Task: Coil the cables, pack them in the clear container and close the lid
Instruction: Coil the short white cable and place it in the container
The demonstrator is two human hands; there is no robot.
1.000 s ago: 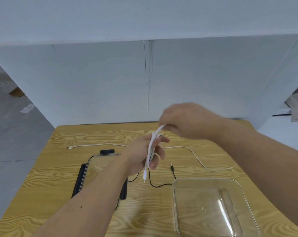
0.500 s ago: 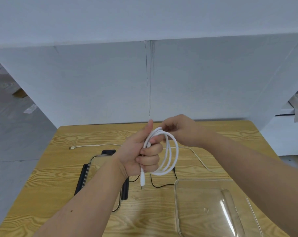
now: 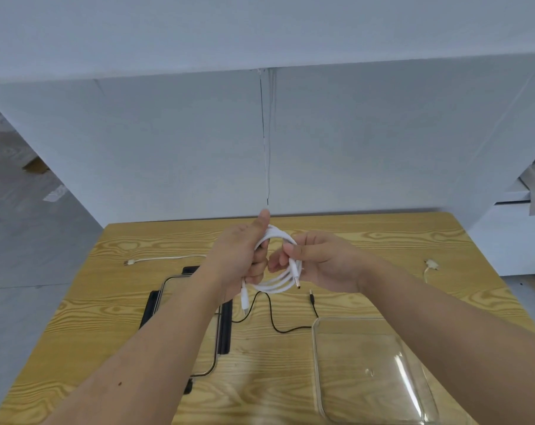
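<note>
A white cable point(image 3: 280, 283) is wound into a coil held above the table. My left hand point(image 3: 238, 259) grips the coil's left side, one plug hanging below it. My right hand point(image 3: 318, 265) pinches the cable's other end near the coil's right side. The clear container point(image 3: 370, 369) sits open at the front right. Its clear lid with black clips point(image 3: 226, 329) lies at the front left, partly hidden by my left forearm. A black cable point(image 3: 272, 317) lies between them. Another white cable point(image 3: 165, 259) lies at the back left.
The wooden table point(image 3: 382, 240) stands against a white wall. A small white adapter with a short lead point(image 3: 431, 265) lies near the right edge. Grey floor shows beyond the left edge.
The last loose length has been drawn into the coil. My right hand moved from the top of the coil down to its right side and now pinches the free end.
</note>
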